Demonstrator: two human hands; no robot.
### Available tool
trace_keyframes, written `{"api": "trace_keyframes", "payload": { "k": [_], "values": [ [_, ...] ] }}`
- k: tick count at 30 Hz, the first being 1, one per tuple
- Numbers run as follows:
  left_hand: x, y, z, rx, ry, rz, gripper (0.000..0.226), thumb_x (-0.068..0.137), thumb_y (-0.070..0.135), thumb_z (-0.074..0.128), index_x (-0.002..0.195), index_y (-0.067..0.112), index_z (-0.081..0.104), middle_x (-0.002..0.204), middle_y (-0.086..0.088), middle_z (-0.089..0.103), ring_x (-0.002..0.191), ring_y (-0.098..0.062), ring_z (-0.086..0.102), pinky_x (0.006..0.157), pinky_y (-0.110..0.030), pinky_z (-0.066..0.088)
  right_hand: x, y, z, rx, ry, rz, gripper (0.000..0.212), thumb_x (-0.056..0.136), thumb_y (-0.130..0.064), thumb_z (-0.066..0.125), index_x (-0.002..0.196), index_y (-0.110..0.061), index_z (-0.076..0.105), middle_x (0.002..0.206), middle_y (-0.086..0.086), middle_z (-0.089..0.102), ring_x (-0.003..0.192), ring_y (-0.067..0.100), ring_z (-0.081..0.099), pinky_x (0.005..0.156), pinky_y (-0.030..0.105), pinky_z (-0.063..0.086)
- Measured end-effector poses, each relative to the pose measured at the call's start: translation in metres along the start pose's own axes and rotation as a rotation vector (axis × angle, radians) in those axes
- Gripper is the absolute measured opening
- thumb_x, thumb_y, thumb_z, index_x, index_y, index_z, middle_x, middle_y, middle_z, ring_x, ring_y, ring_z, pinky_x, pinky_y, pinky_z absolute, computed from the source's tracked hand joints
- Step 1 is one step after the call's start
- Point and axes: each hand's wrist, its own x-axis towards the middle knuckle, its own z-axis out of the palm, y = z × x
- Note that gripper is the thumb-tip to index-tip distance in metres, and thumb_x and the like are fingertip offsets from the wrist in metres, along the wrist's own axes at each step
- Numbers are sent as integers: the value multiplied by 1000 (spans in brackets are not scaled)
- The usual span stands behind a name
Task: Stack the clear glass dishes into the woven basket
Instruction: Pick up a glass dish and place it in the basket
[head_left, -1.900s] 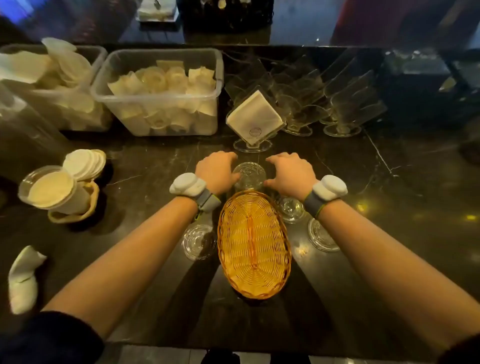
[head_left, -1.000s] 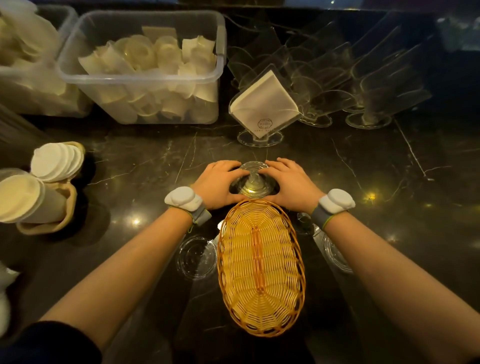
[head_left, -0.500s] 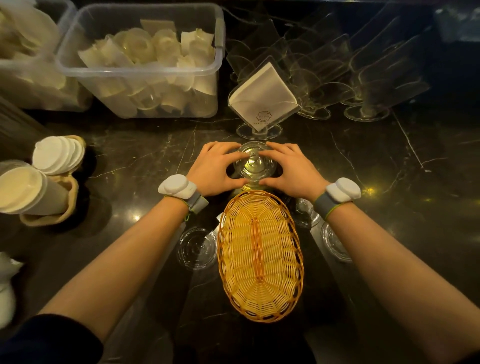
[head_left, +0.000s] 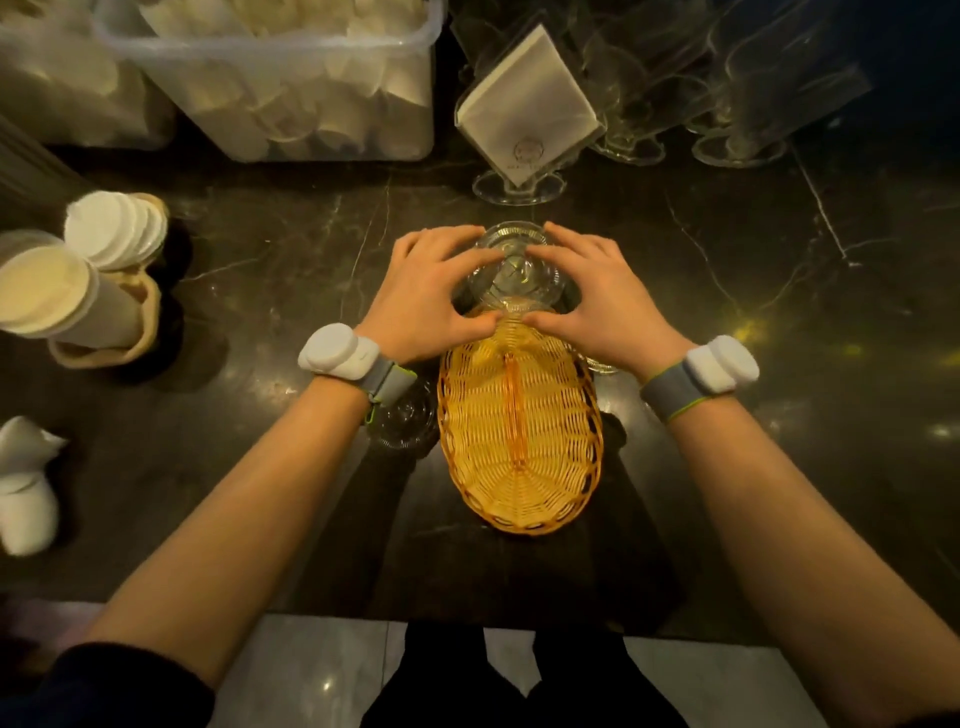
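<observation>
Dish stack (head_left: 514, 270) is gripped between left hand (head_left: 426, 301) and right hand (head_left: 602, 301), frame centre, at far rim of basket (head_left: 519, 441); lowering inside is needed next.

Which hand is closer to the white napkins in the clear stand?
The right hand, though only slightly. The white napkins in the clear stand sit beyond it, a little to its left. The left hand lies further left, so the napkins are off to its right.

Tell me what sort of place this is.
Probably a restaurant or cafe service counter: a clear acrylic napkin holder with printed napkins, a clear plastic tub of folded white napkins, and a dark marble counter.
</observation>
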Motion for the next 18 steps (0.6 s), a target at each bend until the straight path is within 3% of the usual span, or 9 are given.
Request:
{"api": "trace_keyframes", "payload": {
  "k": [13, 18],
  "values": [
    [-75, 49, 14, -64, 81, -66, 64, 70, 50, 67, 127, 21, 60, 138, -6, 53, 128, -28, 45, 106, -49, 29, -75, -19, 21, 61, -45, 30, 76, 77, -36, 75, 144, -26, 41, 161, -3, 24, 149, 21, 15, 117, 34, 15],
    [-97, 57, 20, -77, 80, -83, 63, 70, 49, 66, 125, 19, 62, 136, -7, 54, 127, -29, 45, 106, -43, 27, -95, -21, 34, -12, -57, 18, 76, 76, -41, 74, 143, -28, 42, 160, -2, 25, 150, 22, 14, 122, 49, 6]
  ]
}}
